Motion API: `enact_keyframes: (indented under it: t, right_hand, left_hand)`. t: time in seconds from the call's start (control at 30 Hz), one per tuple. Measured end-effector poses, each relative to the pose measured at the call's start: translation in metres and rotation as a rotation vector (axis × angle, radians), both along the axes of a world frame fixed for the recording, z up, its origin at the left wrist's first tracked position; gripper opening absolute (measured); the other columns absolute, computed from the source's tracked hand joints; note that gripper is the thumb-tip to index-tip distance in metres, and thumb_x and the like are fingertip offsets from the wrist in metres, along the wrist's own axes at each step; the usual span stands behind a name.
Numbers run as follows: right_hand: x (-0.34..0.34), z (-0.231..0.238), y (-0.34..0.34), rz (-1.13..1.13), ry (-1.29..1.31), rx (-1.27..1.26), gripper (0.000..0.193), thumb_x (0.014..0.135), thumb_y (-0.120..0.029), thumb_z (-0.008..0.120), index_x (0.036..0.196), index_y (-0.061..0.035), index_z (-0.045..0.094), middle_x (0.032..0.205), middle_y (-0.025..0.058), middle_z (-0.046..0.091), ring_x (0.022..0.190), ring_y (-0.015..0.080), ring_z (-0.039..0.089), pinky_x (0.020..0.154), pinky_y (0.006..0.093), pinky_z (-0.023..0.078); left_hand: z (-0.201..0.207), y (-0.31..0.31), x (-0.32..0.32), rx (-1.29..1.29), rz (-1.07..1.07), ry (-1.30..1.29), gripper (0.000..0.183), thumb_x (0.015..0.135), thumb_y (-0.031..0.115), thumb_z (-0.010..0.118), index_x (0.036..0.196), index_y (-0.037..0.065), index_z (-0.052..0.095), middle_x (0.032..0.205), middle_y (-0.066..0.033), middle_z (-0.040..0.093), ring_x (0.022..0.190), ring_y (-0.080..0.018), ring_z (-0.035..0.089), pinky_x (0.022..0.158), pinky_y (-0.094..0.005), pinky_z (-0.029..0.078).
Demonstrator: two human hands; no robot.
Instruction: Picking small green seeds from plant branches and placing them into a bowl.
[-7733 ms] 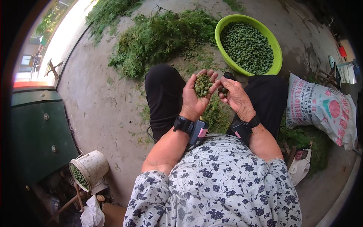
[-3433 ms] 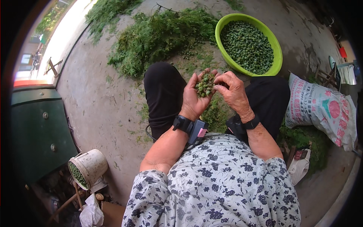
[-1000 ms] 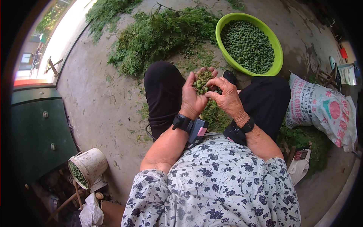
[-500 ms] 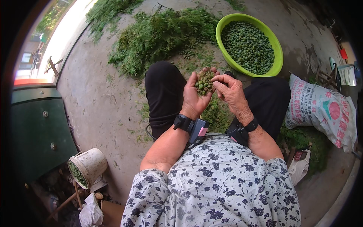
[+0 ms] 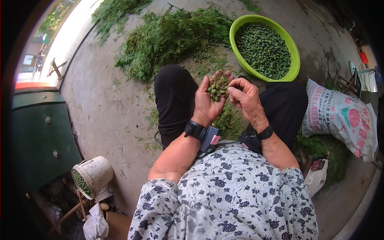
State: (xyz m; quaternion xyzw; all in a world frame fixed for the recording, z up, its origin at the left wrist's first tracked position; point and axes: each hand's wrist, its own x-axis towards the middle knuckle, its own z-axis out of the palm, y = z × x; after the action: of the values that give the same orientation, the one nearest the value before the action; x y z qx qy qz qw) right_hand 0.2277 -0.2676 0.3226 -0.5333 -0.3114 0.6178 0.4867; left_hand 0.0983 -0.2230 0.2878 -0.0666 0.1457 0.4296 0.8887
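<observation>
My left hand (image 5: 205, 107) is cupped palm up between my knees, holding a clump of small green seed cones (image 5: 218, 89) mixed with dry, brownish-green leaf bits. At the right edge of that clump, the thumb and forefinger of my right hand (image 5: 249, 102) are pinched together. What lies between those fingertips is too small to make out. Beyond my right knee stands a lime-green basin (image 5: 297, 66) filled with similar green cones (image 5: 262, 50). Beneath my hands, loose green sprigs (image 5: 230, 122) lie on the floor.
A heap of feathery green branches (image 5: 160, 46) spreads ahead on the concrete floor (image 5: 96, 92). On the right leans a printed white sack (image 5: 340, 120). A tilted white bucket (image 5: 98, 174) of green cones is at lower left, below a dark green panel (image 5: 36, 136).
My right fingers have shifted slightly at the clump's right edge, and the cones in my left palm sit a little differently. Otherwise the scene looks the same.
</observation>
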Motion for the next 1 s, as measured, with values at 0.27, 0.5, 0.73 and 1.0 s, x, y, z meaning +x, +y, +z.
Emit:
enact_keyframes:
  t: [0.27, 0.5, 0.73, 1.0]
  right_hand:
    - [0.003, -0.003, -0.002, -0.016, 0.028, -0.039, 0.015, 0.078, -0.01, 0.063, 0.091, -0.0023, 0.061, 0.078, 0.0031, 0.059, 0.065, 0.012, 0.054, 0.051, 0.0232, 0.041]
    - [-0.01, -0.008, -0.003, 0.036, -0.789, 0.352, 0.015, 0.076, -0.009, 0.065, 0.089, -0.0026, 0.063, 0.08, 0.0046, 0.057, 0.069, 0.0158, 0.054, 0.063, 0.0294, 0.044]
    - [-0.002, -0.009, -0.001, 0.001, -0.569, 0.218, 0.016, 0.074, -0.007, 0.064, 0.09, -0.0051, 0.064, 0.079, 0.0093, 0.059, 0.072, 0.0197, 0.059, 0.062, 0.0296, 0.045]
    - [-0.012, -0.006, -0.002, 0.036, -0.829, 0.465, 0.014, 0.076, -0.007, 0.064, 0.09, -0.0038, 0.063, 0.077, 0.004, 0.054, 0.067, 0.0132, 0.053, 0.059, 0.0265, 0.043]
  left_hand:
    - [-0.001, 0.001, -0.001, 0.013, 0.029, 0.044, 0.045, 0.097, 0.035, 0.027, 0.121, 0.0, 0.044, 0.124, -0.0193, 0.049, 0.118, -0.0338, 0.045, 0.1, -0.0424, 0.038]
    - [-0.003, 0.001, 0.0, 0.01, 0.014, 0.02, 0.045, 0.098, 0.034, 0.027, 0.121, -0.001, 0.044, 0.122, -0.0197, 0.05, 0.118, -0.0334, 0.045, 0.102, -0.0414, 0.036]
    - [-0.003, 0.001, 0.0, -0.003, 0.017, 0.027, 0.044, 0.098, 0.033, 0.028, 0.12, -0.001, 0.044, 0.121, -0.0195, 0.05, 0.117, -0.0333, 0.046, 0.101, -0.0418, 0.037]
    - [-0.003, 0.0, 0.002, 0.007, -0.002, -0.005, 0.045, 0.097, 0.034, 0.028, 0.118, -0.001, 0.046, 0.121, -0.0196, 0.051, 0.116, -0.0336, 0.046, 0.1, -0.0426, 0.038]
